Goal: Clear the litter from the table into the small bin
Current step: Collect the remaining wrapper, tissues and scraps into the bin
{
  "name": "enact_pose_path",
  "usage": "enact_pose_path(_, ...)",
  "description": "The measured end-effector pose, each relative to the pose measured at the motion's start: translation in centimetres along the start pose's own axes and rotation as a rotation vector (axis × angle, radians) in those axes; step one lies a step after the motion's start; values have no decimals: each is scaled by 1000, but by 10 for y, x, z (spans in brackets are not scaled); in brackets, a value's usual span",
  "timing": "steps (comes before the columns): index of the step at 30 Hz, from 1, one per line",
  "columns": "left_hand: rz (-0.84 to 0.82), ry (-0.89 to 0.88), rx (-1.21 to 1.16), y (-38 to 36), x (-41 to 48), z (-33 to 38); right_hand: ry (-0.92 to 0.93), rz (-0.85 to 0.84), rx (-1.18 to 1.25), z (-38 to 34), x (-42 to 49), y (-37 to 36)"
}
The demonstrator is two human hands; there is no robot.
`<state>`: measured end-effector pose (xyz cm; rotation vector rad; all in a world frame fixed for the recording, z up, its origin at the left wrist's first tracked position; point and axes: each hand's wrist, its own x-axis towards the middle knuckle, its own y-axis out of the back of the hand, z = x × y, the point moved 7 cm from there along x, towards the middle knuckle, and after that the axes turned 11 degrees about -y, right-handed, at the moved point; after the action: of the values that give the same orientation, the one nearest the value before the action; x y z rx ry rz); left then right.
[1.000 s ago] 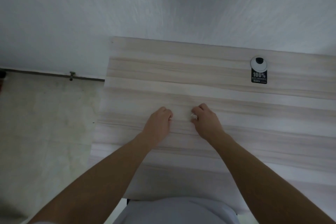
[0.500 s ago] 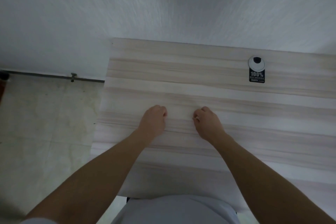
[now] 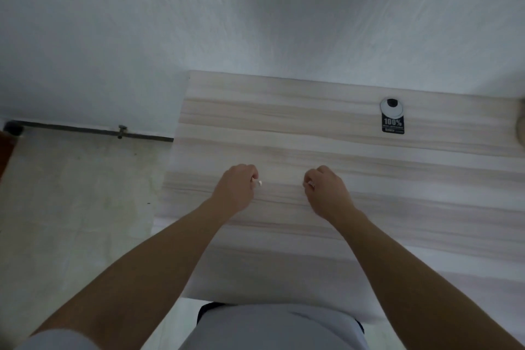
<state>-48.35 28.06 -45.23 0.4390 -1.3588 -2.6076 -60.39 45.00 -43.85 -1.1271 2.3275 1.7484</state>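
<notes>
Wood table (image 3: 284, 122), white wall (image 3: 255, 8) | your left hand (image 3: 235, 189), curled, pinched a white scrap (image 3: 259, 183) | your right hand (image 3: 326, 194), curled, pinched a second scrap (image 3: 311, 184) | bin unseen: firm pinches were advised till release.

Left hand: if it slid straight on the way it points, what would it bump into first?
Probably nothing in the way: beyond the left hand lies only bare pale striped wooden tabletop, then the white wall. The black-and-white hang tag sits right of that line.

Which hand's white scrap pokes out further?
The left hand: its white scrap juts past the fingertips, while the right hand nearly hides its white bit.
</notes>
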Motion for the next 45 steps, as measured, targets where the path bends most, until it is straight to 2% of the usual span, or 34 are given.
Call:
enact_pose_path(5,-64,27,-46,-21,5,1,-32,0,-20,20,-17,-6)
enact_pose_path(17,-146,14,46,-32,18,0,-63,-38,-26,30,-4,-11)
enact_pose_path(25,41,58,39,24,-2,-24,-20,-18,-7,12,8,-3)
enact_pose_path(31,102,51,74,56,-17,-22,12,26,-2,-5,-6,4)
enact_pose_path(45,167,-105,108,102,-40,58,-11,211,8,-2,-88,68)
